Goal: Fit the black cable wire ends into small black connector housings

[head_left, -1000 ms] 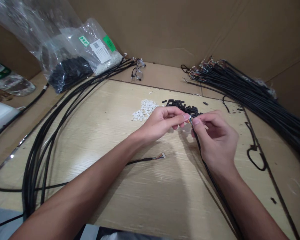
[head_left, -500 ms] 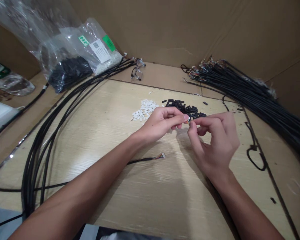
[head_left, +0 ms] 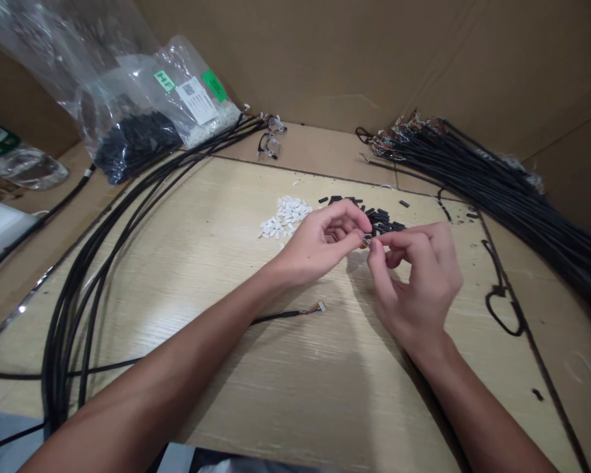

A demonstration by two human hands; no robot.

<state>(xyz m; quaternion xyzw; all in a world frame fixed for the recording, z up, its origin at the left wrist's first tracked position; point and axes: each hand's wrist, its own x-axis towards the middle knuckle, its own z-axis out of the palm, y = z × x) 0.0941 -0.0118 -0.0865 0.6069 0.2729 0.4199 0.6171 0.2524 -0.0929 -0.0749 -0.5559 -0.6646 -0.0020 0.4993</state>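
The white connector (head_left: pixel 320 306) of a loose cable lies at 6 o'clock from the hands. Left hand (head_left: pixel 320 246) and right hand (head_left: pixel 414 276), fingers curled, pinch together one tiny piece (head_left: pixel 366 242). It is too small to tell its axis. Black housings (head_left: pixel 385 220) lie at 12 o'clock.

Fingertips of the left hand (head_left: pixel 320 246) and right hand (head_left: pixel 414 282) pinch a tiny piece (head_left: pixel 367 242), too small to make out. Left hand hides part of the black pile (head_left: pixel 387 222); cable bundle (head_left: pixel 512 197) runs off the right edge.
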